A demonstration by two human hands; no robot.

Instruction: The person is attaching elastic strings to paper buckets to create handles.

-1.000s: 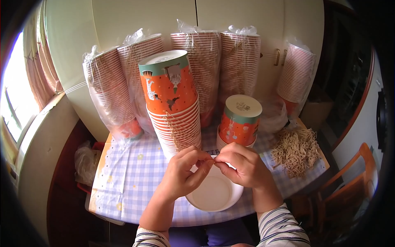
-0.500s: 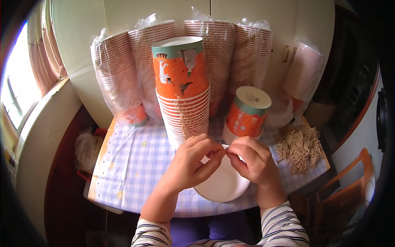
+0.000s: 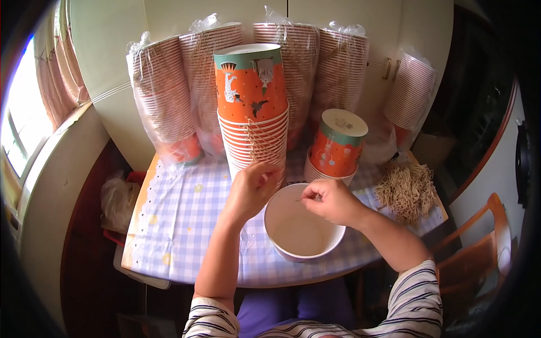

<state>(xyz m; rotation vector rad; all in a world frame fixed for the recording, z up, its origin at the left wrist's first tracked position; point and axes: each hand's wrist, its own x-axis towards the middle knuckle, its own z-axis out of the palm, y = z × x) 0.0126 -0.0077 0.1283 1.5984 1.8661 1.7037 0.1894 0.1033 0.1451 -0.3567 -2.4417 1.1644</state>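
Checkered counter (image 3: 191,242) backs onto pale cabinets (image 3: 332,10). Change: your hands have parted; half a second ago their fingertips met above the white tub (image 3: 298,234). Your right hand (image 3: 333,201) is now over the tub, thumb and finger pinched on what looks like a thin strand (image 3: 299,200). Your left hand (image 3: 252,187) is curled in front of the tall cup stack (image 3: 248,107); can't tell its finger gap or contents. Two-handed fingertip work looks broken off. Tub's upright between your forearms.

The left hand (image 3: 252,188) hides part of the tall paper-cup stack's (image 3: 242,110) base. Anything the right hand (image 3: 332,201) pinches is too small to identify. The near edge crops the striped sleeves (image 3: 414,298).
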